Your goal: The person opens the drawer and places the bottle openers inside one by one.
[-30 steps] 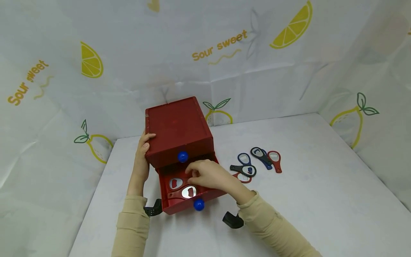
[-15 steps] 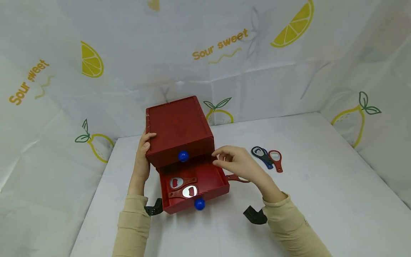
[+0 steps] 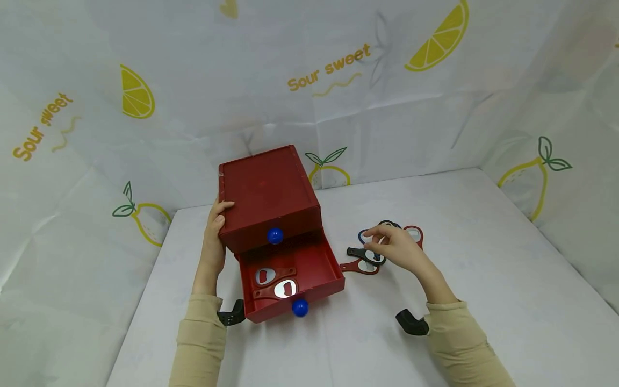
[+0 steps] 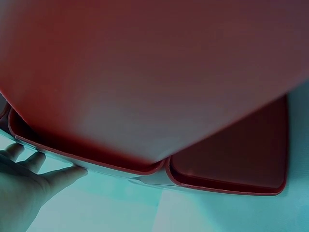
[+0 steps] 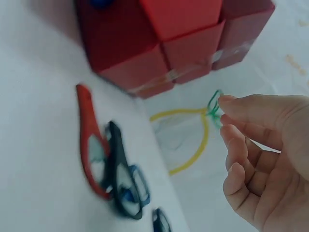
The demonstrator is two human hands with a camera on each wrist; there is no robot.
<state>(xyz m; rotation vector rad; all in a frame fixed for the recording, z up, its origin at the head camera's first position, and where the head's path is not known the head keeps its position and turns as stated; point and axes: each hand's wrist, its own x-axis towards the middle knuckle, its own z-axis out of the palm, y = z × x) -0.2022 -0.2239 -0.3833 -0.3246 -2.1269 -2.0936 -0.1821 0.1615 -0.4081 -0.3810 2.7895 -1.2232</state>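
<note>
A red two-drawer box [image 3: 263,183] stands on the white table. Its lower drawer [image 3: 316,258] is pulled out, with two red bottle openers [image 3: 275,290] lying inside. My left hand [image 3: 211,239] rests against the box's left side, fingertips at the top edge; in the left wrist view its fingers [image 4: 65,176] touch the red wall. My right hand [image 3: 398,247] hovers over the loose bottle openers, fingers loosely bent and nothing between them. Beneath it lie a black bottle opener [image 3: 358,252], a red one [image 3: 353,266] and a blue one [image 3: 361,234], partly hidden.
Another red bottle opener [image 3: 414,233] and a dark one [image 3: 388,222] show behind my right hand. Blue knobs [image 3: 300,307] stick out from both drawer fronts. A lemon-print backdrop [image 3: 387,123] stands behind the table. Black mounts [image 3: 413,323] hang at both wrists.
My right hand has moved from over the open drawer rightward to above the loose bottle openers on the table. The left hand, the box and the two openers inside stay put.
</note>
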